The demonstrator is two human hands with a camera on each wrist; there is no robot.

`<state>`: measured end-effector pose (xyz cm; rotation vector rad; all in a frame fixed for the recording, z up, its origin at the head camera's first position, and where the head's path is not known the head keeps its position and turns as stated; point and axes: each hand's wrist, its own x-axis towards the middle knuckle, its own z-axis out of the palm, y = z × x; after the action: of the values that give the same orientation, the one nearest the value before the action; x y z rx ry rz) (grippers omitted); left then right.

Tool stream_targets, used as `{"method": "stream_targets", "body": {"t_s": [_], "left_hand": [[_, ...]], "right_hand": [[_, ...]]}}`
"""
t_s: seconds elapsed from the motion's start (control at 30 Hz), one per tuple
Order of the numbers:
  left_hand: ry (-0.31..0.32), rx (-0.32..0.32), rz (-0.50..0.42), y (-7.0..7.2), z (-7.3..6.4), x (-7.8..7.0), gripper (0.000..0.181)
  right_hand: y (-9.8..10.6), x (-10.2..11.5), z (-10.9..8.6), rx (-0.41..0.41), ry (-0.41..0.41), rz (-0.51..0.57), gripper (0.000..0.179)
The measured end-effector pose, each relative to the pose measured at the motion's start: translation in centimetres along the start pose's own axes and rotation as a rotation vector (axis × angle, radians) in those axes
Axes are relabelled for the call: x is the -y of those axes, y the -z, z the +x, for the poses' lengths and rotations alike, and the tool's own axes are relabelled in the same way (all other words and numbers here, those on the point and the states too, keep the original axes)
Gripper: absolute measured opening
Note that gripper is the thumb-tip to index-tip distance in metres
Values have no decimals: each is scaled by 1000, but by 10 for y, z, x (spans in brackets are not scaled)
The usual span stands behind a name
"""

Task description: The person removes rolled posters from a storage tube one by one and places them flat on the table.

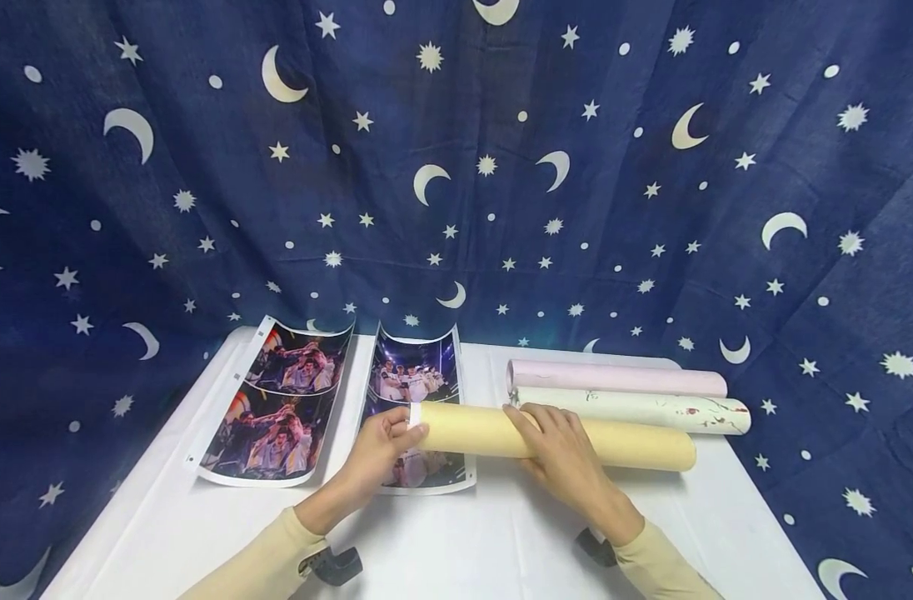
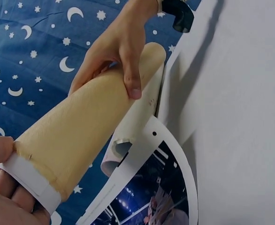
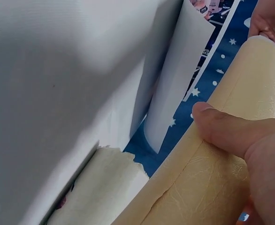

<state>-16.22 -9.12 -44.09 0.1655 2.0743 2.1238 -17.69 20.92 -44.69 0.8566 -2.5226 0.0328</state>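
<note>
Both hands hold a yellow paper roll (image 1: pixel 471 429) above the table, its length running left to right. At the roll's left end, where a white edge shows, my left hand (image 1: pixel 377 450) pinches the rim; in the left wrist view its thumb lies outside and its fingers (image 2: pixel 22 198) reach into the opening. My right hand (image 1: pixel 565 454) grips the roll near its middle, fingers over the far side, and the right wrist view shows the thumb (image 3: pixel 222 131) along the near side. Beneath the roll's left end lies a printed photo sheet (image 1: pixel 419 371), partly covered by it.
A second photo sheet (image 1: pixel 295 408) with curled edges lies at the left. Behind the yellow roll are a pink roll (image 1: pixel 621 377) and a cream roll with a floral pattern (image 1: pixel 651 410). A white cloth covers the table (image 1: pixel 531 533); a blue star-and-moon curtain (image 1: pixel 381 200) hangs behind.
</note>
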Motion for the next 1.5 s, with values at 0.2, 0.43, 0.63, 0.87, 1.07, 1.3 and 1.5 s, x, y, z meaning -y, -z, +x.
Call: {"method": "stream_targets", "body": {"t_s": [0.2, 0.43, 0.63, 0.87, 1.07, 1.3, 1.5], "left_hand": [[-35, -37, 43, 3, 0, -3, 33], [-70, -49, 107, 5, -1, -6, 30], [-55, -76, 94, 7, -5, -7, 27], [-45, -89, 59, 12, -7, -8, 28], [-36, -109, 74, 17, -9, -11, 27], [-57, -104, 97, 30, -13, -15, 31], [-87, -144, 123, 37, -11, -22, 30]], "right_hand": [[0, -5, -4, -14, -12, 17, 88], [2, -10, -9, -14, -31, 22, 88], [3, -13, -15, 2, -40, 19, 90], [5, -17, -18, 8, -32, 7, 91], [8, -22, -24, -4, -56, 32, 90], [14, -30, -29, -31, -52, 37, 89], [19, -38, -26, -43, -57, 28, 88]]}}
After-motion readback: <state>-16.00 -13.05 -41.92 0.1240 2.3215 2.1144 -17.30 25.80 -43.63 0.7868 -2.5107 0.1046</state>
